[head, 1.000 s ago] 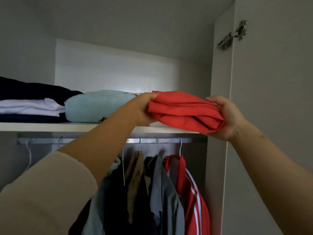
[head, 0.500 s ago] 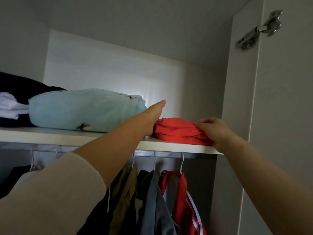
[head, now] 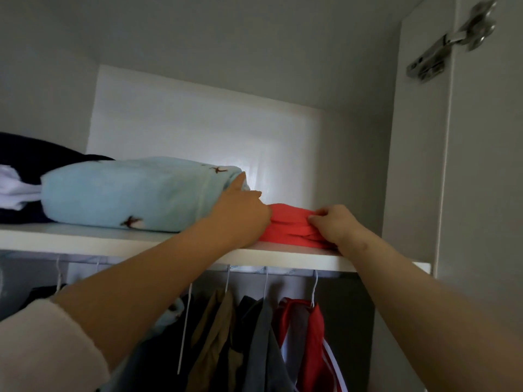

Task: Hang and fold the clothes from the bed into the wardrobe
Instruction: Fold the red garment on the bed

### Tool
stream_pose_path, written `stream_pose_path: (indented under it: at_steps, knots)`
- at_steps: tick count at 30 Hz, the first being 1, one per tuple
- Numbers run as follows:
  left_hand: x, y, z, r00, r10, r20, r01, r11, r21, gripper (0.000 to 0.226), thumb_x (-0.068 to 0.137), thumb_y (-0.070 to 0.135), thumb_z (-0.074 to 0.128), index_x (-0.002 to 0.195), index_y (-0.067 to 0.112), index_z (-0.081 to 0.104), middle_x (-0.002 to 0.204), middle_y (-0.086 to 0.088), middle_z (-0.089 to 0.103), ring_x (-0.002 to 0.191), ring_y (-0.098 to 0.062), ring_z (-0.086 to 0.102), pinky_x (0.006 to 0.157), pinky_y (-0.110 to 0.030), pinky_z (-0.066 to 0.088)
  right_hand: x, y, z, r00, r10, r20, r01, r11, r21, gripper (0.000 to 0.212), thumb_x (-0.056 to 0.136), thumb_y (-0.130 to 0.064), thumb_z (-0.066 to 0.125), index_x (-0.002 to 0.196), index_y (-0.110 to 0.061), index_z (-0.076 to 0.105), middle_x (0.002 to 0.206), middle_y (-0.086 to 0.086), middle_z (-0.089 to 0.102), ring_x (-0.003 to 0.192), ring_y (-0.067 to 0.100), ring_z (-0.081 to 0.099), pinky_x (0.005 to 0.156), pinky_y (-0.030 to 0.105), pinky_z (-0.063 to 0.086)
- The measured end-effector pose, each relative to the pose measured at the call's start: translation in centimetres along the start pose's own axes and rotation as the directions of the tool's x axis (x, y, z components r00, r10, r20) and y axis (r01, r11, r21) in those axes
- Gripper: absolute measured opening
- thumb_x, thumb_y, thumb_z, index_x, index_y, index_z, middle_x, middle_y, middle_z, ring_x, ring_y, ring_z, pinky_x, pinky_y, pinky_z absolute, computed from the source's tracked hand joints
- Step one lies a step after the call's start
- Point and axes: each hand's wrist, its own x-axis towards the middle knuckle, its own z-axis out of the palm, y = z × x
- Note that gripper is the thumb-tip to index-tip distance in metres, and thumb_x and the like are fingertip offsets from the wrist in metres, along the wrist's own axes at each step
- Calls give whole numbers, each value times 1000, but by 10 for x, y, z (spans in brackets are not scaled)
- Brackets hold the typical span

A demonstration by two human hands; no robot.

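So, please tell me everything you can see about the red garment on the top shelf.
The red garment is a soft, matte cloth folded into a flat, low bundle with several layered folds showing at its front. It lies on the white shelf, near the front edge, right of the light blue bundle. The right hand pinches its top right folds; the left hand rests against its left end and hides that part. Its type cannot be told.
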Motion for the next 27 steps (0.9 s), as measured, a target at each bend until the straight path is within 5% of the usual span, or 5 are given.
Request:
stream_pose_path:
  at_steps: [10, 16, 18, 22, 27]
  knots:
    - [4, 1, 6, 974, -99, 203, 113, 992, -59, 31, 97, 23, 31, 113, 20, 57, 134, 3, 53, 144, -23, 10, 109, -60, -7, 13, -5, 15, 999, -6, 54, 9, 998, -61, 31, 94, -17, 49, 119, -2, 59, 120, 19, 60, 112, 33, 55, 96, 34, 42]
    - [3, -1, 13, 971, -95, 218, 96, 995, 5, 35, 100, 31, 26, 110, 21, 57, 121, 6, 56, 133, -22, 32, 111, -57, 3, 11, -4, 12, 997, 0, 72, -6, 997, 78, 26, 93, -7, 46, 106, 8, 62, 105, 23, 62, 104, 38, 56, 95, 39, 44]
    - [1, 1, 12, 981, -150, 122, 164, 979, -117, 37, 98, 30, 27, 110, 20, 61, 122, 3, 57, 128, -23, 38, 111, -49, 5, 10, -4, 11, 999, -2, 43, -1, 997, 80, 22, 93, -8, 43, 94, 3, 62, 89, 15, 60, 98, 33, 52, 86, 30, 41]
    - [-4, 0, 6, 959, -244, -143, 174, 908, -382, 37, 97, 31, 31, 87, 17, 63, 99, -4, 66, 105, -23, 52, 100, -34, 24, -5, -10, 4, 986, -66, -152, 75, 995, 60, 37, 94, -16, 41, 128, -12, 54, 133, 10, 53, 124, 27, 46, 99, 27, 34]
    - [-19, -7, -7, 874, -445, -195, 141, 616, -775, 27, 93, 24, 48, 114, 21, 64, 106, -3, 65, 94, -19, 59, 81, -28, 43, -38, -22, 1, 970, -204, -129, 193, 977, -90, 39, 92, -21, 45, 130, -23, 52, 138, 4, 50, 125, 26, 45, 107, 36, 34]
